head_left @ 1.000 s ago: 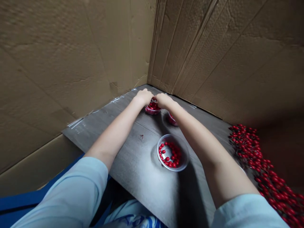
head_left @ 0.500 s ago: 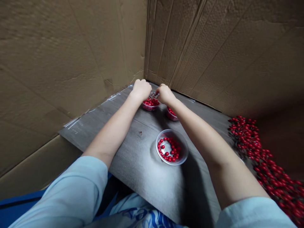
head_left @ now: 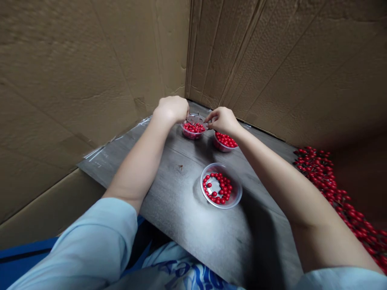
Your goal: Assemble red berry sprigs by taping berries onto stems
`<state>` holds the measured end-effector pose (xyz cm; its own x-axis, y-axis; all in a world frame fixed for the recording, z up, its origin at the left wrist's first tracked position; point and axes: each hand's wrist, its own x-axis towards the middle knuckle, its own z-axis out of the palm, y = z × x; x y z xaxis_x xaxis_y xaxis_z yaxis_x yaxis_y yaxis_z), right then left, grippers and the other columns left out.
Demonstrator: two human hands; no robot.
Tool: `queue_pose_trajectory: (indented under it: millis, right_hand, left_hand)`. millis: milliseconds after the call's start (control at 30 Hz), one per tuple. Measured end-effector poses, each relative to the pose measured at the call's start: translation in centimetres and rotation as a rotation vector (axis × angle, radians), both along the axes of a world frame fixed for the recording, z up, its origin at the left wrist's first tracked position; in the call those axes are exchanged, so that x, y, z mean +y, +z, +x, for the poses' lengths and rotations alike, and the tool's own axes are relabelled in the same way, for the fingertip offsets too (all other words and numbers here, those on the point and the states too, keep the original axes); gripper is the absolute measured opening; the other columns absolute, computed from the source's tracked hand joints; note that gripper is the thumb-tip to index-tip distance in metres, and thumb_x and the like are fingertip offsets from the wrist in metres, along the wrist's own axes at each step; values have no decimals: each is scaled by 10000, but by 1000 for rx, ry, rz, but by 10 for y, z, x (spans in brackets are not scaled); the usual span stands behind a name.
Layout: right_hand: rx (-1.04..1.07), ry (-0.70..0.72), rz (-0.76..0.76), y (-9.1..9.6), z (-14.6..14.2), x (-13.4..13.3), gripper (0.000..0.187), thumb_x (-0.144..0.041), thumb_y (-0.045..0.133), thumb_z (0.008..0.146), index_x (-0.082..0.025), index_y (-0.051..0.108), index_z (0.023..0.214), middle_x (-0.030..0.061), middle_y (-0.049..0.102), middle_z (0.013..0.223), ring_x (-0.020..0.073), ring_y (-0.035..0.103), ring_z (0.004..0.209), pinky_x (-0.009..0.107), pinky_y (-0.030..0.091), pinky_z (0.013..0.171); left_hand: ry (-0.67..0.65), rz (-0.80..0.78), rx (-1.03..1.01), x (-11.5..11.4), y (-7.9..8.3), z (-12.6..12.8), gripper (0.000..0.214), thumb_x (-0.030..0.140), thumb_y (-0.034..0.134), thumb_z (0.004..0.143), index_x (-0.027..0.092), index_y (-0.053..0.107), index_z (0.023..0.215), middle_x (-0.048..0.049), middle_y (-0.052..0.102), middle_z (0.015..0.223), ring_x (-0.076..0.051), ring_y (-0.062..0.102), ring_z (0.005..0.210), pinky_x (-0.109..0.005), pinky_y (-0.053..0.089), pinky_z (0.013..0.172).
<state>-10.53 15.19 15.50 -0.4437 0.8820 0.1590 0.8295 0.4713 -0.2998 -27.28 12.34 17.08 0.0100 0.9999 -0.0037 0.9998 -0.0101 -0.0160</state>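
Observation:
Both hands hover over a small clear cup of red beads (head_left: 192, 129) at the far end of a grey board (head_left: 181, 213). My left hand (head_left: 173, 108) is closed in a fist just left of the cup. My right hand (head_left: 221, 119) pinches at the cup's right rim; something thin and dark, perhaps wire, shows between the hands, too small to name. A second cup of red beads (head_left: 225, 141) sits just below my right hand. A wider clear cup (head_left: 221, 186) with a ring of red beads stands nearer to me.
Cardboard walls (head_left: 90, 72) enclose the board on the left and at the back. A heap of red berry stems (head_left: 329, 189) lies along the right side. Blue fabric (head_left: 27, 253) shows at the lower left under my sleeve.
My hands have drawn apart and lifted a little from the far cup. My right hand moved right, uncovering the second cup of beads.

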Motion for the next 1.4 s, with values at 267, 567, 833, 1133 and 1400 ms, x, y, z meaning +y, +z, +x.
queue_pose_trajectory:
  millis: [267,567,833,1133,1400]
  right_hand:
    - [-214,224,-232,2,-7,-34,174,-145,672,676,-186,724,836,-14,691,754,114,601,702,182,403,643]
    - [-501,454,-377,-3,-18,-38,215,-103,584,744,-173,724,891,4,714,858,124,627,748,184,401,628]
    - [-417,332,-265,10,-21,-14,205,-144,588,761,-162,716,920,22,712,840,138,632,743,201,430,671]
    - [-393,52,-24,-32,-50,45,273,-130,546,759,-114,692,988,138,678,1012,237,630,933,284,472,819]
    - [-323,64,-37,-37,-46,47,270,-83,537,733,-107,703,945,129,692,962,224,645,879,278,478,794]
  left_hand:
    - [-111,-196,8,-18,0,-5,250,329,734,593,292,704,838,10,691,835,-185,616,824,-263,449,775]
    - [-245,-486,22,-12,-14,-1,336,402,757,562,216,715,839,-10,686,690,-153,617,638,-225,447,627]
    - [-23,14,-127,21,-20,-1,297,323,634,722,214,688,994,-76,677,1013,-229,620,922,-315,483,790]
    - [-126,-15,32,51,-59,3,388,229,488,776,64,639,1094,-197,613,1129,-316,546,1084,-374,475,880]
    - [-139,-61,55,44,-59,9,400,214,418,813,68,618,1128,-191,582,1177,-316,492,1132,-371,460,892]
